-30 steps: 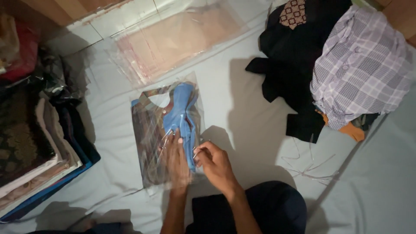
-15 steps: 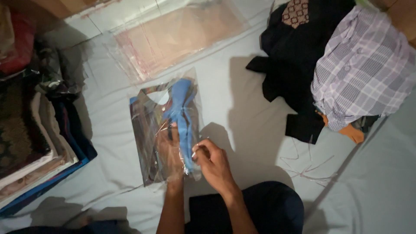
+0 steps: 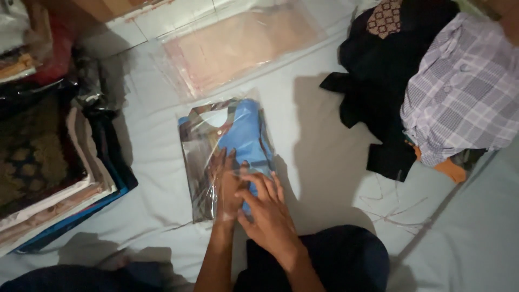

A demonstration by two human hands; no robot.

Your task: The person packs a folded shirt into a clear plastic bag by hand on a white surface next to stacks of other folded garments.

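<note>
Head view, centre frame: left hand (image 3: pixel 227 184) and right hand (image 3: pixel 267 208) lie flat, gripping nothing, on bagged blue garment (image 3: pixel 238 135); probably light, soft, slippery — best taken by its edges.

Left hand (image 3: pixel 226 184) flat (fingers spread), right hand (image 3: pixel 266 208) overlapping it

clear plastic bag holding folded blue and brown garment (image 3: pixel 227 146): flat, rectangular, directly under the fingers | clear flat plastic bag holding pale pink cloth (image 3: pixel 240 46): well beyond the fingertips, lying apart from the first
</note>
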